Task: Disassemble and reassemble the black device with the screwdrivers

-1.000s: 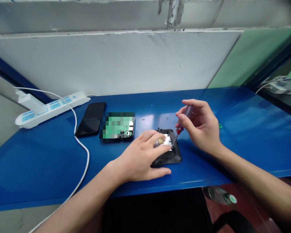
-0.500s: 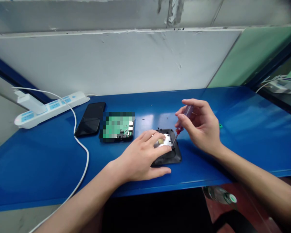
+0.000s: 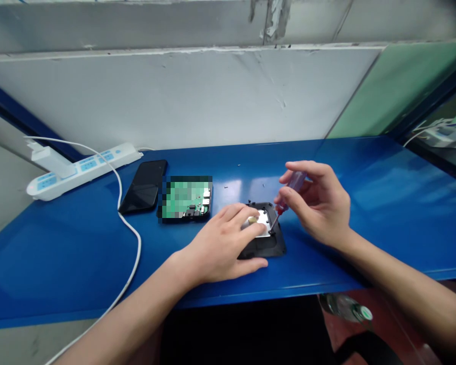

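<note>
A small black device shell point(image 3: 266, 245) with a silvery metal plate inside lies near the front edge of the blue bench point(image 3: 365, 203). My left hand point(image 3: 222, 246) rests flat on the shell, fingers spread over the plate, holding it down. My right hand point(image 3: 317, 203) pinches a small screwdriver point(image 3: 287, 197) with a clear reddish handle. The screwdriver's tip touches the right rim of the shell beside the plate.
A green circuit board in a black base point(image 3: 186, 198) lies left of the shell, with a black phone point(image 3: 143, 186) beside it. A white power strip point(image 3: 81, 169) with a plugged adapter sits far left; its white cable point(image 3: 133, 243) runs off the front edge. Tiny screws lie behind the shell.
My right hand has shifted slightly with the screwdriver, and its fingers have turned on the handle. The left hand stays pressed on the shell.
</note>
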`<state>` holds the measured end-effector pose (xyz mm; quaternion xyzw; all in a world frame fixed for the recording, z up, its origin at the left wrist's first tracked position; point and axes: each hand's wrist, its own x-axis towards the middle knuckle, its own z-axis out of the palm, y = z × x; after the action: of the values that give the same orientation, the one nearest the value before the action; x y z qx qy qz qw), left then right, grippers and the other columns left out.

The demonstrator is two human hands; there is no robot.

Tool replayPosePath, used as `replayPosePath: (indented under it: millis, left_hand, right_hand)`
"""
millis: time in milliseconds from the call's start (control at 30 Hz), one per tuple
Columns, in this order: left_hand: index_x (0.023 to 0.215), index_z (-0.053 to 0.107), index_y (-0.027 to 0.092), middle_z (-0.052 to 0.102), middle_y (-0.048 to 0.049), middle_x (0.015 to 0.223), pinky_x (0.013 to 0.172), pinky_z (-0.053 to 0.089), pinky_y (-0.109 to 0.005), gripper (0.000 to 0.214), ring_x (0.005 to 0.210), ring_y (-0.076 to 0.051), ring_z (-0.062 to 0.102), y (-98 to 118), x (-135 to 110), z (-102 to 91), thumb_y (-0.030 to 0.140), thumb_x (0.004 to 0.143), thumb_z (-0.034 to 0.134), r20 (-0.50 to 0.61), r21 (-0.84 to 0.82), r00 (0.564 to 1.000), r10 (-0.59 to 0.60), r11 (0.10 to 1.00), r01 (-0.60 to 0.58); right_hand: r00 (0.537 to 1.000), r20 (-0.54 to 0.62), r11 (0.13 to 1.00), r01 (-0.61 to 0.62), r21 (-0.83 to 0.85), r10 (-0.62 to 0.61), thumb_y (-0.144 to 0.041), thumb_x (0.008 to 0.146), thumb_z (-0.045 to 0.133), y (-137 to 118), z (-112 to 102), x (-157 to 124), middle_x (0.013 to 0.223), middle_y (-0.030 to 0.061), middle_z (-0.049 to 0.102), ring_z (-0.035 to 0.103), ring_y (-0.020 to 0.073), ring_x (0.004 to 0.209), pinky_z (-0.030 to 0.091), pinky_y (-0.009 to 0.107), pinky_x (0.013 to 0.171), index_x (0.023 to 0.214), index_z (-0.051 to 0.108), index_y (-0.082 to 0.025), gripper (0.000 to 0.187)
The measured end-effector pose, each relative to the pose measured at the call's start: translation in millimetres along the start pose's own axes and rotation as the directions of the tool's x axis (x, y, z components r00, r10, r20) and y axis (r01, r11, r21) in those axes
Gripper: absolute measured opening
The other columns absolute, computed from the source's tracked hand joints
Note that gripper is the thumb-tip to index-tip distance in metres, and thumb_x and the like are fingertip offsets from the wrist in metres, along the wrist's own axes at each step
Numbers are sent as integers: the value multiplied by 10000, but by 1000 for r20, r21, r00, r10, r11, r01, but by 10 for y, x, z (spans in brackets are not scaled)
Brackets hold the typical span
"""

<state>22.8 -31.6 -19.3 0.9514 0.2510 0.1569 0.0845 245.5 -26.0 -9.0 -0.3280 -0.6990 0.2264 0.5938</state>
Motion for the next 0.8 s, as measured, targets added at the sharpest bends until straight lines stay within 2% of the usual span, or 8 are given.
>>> replayPosePath:
  millis: [200,467,633,700,800]
  left_hand:
    - [1352,546,144,537,-168,1388,1128,411,-529,714,1291,-350,464,-10,1,-3,577,816,735,-31,34,996,-82,996,83]
    - [1434,496,171,501,-175,1443,1130,386,-581,885,1321,-384,456,-48,-42,-57,712,766,706,15,81,986,-167,983,166]
    - [1438,486,161,510,-183,1441,1110,415,-563,887,1308,-376,484,-49,-36,-69,719,780,692,38,71,981,-191,980,188]
    - [1436,488,152,511,-192,1439,1105,421,-563,893,1306,-379,486,-48,-27,-61,720,778,695,49,64,979,-199,979,196]
    - [1433,490,136,502,-209,1446,1107,418,-571,899,1316,-388,477,-50,-25,-37,727,783,683,52,70,977,-206,977,203]
  right_hand:
    - [998,55,999,36,-7,-35,-99,899,677,-30,-3,-24,1034,15,569,687,144,826,656,337,687,1367,573,-355,543]
    - [993,98,997,65,35,-68,-68,889,672,-35,-16,-38,1071,24,612,706,173,910,656,361,734,1389,557,-348,585]
    - [985,163,996,43,73,-55,-125,947,586,-66,-40,-65,1261,67,647,730,196,968,664,400,800,1447,504,-317,542]
    - [988,148,997,26,66,-36,-127,968,541,-79,-35,-73,1303,73,641,730,206,1011,667,416,827,1450,502,-315,518]
    - [995,94,999,30,-12,-29,-110,964,547,-81,-13,-73,1251,62,659,733,193,975,671,400,806,1433,514,-328,518]
